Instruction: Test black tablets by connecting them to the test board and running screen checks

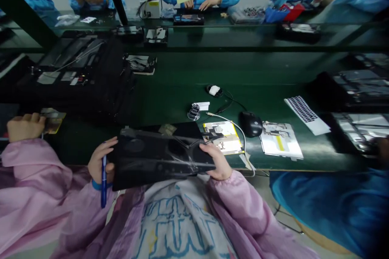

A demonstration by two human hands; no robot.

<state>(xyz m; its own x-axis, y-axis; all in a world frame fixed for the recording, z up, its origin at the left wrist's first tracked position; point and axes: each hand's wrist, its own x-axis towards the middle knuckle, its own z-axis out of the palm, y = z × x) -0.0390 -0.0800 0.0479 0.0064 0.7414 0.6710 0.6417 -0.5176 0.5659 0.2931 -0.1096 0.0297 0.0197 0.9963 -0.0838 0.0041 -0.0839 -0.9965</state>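
A flat black panel [152, 153], with shiny clear film over it, is held near the table's front edge, close to my body. My left hand [99, 162] grips its left end and has a blue pen [103, 182] tucked in the fingers. At the right end, my right hand [217, 160] holds the panel, thumb on its upper face. A black sheet [188, 128] shows behind the panel; I cannot tell whether the two are joined. Just beyond my right hand lies a yellow-edged white part [226, 137] with a white cable [237, 123] over it.
A black mouse [251, 124], a silver plate [281, 139] and a keyboard-patterned strip [306, 114] lie to the right. Dark stacked trays [82, 77] stand at left. A co-worker's hand [26, 126] in a pink sleeve is at far left; blue-sleeved people work across the shelf.
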